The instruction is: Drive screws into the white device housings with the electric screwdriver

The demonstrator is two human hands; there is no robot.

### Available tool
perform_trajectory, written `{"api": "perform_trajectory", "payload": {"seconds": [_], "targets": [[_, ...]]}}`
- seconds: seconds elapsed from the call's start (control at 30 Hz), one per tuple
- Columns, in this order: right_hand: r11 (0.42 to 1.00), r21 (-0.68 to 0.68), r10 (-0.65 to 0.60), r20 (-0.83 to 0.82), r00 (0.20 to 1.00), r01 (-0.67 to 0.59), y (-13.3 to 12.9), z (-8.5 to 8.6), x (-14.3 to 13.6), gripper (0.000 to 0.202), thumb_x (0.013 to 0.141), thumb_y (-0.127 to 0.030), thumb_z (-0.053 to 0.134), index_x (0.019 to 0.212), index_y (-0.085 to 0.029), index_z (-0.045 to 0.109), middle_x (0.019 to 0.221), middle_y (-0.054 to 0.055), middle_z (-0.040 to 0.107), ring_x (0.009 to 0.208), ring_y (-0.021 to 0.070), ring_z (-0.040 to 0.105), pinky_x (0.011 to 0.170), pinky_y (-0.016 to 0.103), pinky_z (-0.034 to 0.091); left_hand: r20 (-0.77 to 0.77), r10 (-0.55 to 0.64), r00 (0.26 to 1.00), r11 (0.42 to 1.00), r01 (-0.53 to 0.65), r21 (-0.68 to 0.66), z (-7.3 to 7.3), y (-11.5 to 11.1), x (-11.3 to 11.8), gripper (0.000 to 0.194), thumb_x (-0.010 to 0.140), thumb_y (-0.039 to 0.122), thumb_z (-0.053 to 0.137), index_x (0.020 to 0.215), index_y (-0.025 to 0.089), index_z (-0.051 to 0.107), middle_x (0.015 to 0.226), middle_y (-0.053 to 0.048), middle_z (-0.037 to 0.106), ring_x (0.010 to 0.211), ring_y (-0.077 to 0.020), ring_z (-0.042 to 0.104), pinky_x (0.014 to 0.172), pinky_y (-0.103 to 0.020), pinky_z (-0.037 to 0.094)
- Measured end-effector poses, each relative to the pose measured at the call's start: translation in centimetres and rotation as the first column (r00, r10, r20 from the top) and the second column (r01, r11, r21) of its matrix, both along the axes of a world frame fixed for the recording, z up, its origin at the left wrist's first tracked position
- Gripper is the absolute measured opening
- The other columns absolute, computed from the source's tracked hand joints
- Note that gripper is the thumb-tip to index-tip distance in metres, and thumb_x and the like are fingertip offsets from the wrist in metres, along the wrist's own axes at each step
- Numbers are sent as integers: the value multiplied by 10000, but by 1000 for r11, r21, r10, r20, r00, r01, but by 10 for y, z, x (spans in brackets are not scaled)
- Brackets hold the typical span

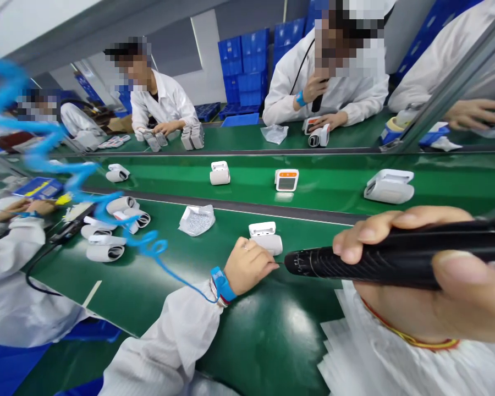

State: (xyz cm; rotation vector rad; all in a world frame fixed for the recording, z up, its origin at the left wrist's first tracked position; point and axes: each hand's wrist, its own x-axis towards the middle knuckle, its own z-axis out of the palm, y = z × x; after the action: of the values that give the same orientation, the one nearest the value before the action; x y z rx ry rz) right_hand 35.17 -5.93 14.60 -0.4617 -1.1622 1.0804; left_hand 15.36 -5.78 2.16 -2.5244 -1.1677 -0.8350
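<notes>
The right hand (437, 275) grips a fat black power screwdriver (379, 256), and its back end is cut off. The left hand (247, 267) has its fingertips pinched together near the tool's front; what they pinch is too small to tell. The white rounded plastic gadget (266, 236) sits on the green tabletop (160, 286), partly hidden behind the left hand.

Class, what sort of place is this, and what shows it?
Probably an electronics assembly line: white-coated workers line a green belt, similar white devices sit along it, and blue crates stand stacked behind.
</notes>
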Motion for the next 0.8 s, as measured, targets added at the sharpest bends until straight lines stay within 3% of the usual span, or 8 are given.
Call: {"api": "perform_trajectory", "payload": {"seconds": [0.23,0.47,0.57,0.63,0.7,0.8], "targets": [[999,25,26,-31,999,-25,1,-10,-8,213,709,-400,672,791,-234,566,664,19,559,494,159,559,459,329,470,-22,-59,998,995,61,83,5,0,-4,203,898,286,500,745,177,576,724,3,653,673,-138,504,636,-327,278],[999,37,32,48,998,-34,0,-10,-12,270,682,-448,685,776,-248,530,637,9,564,468,152,547,439,320,471,-69,-46,997,998,48,29,-3,-2,-1,169,904,251,465,789,184,569,777,-13,654,720,-151,531,657,-343,302],[999,39,36,28,999,-37,-1,-7,-11,258,670,-426,704,769,-238,558,633,17,568,468,158,551,435,322,469,6,-32,999,999,32,-8,-2,-2,1,204,879,377,510,851,180,558,869,-40,657,821,-182,559,728,-352,362],[999,31,26,8,1000,-26,0,-5,-7,239,663,-403,716,765,-231,585,639,23,572,474,163,556,448,333,476,80,39,996,997,-34,-74,-1,3,-2,509,769,585,566,1060,169,524,1098,-118,604,1039,-264,526,866,-415,380],[999,52,16,-16,1000,-16,2,-3,-1,209,666,-372,708,773,-222,612,649,30,579,487,171,566,463,346,485,106,141,984,983,-127,-133,-4,12,-8,941,594,731,612,1288,146,363,1313,-205,433,1238,-365,375,988,-513,318],[991,129,31,-32,999,-27,6,0,9,163,685,-331,675,790,-210,644,656,36,588,499,181,579,462,355,496,68,176,982,962,-157,-224,-15,30,-18,1216,487,646,751,1402,135,134,1399,-237,276,1320,-400,250,1042,-546,286]]}}
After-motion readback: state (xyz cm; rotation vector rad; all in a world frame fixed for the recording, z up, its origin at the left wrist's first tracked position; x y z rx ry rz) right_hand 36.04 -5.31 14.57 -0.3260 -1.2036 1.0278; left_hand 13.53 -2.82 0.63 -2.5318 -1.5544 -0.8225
